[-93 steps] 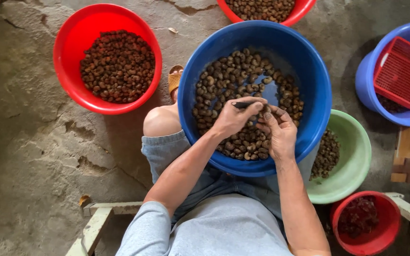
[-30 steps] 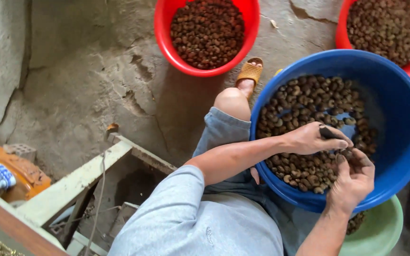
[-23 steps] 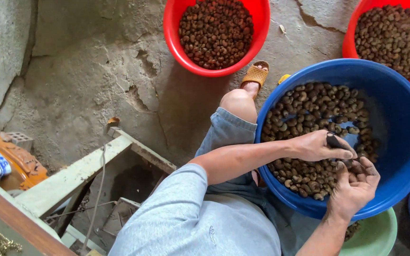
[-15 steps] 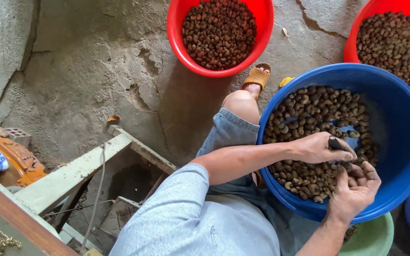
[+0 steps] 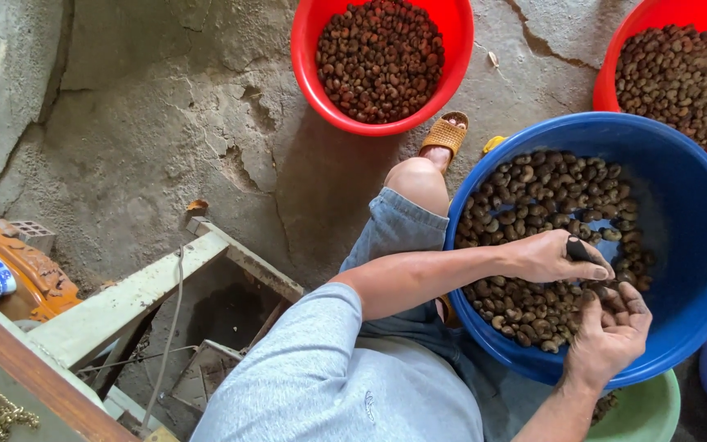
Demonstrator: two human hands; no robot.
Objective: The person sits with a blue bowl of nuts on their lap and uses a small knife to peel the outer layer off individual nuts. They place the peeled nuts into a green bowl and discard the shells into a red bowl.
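Hands (image 5: pixel 607 327) work nuts (image 5: pixel 550 245) over blue basin (image 5: pixel 697 221).

Rough grey concrete floor (image 5: pixel 149 123) is showing cracks and patchy stains under soft daylight. A pale wooden frame (image 5: pixel 124 299) is lying at lower left, a thin cord (image 5: pixel 169 327) trailing across it. A brown-edged board (image 5: pixel 34 376) is cutting the corner. An orange object (image 5: pixel 22 270) and a small grey brick (image 5: pixel 33 236) are sitting beside it.
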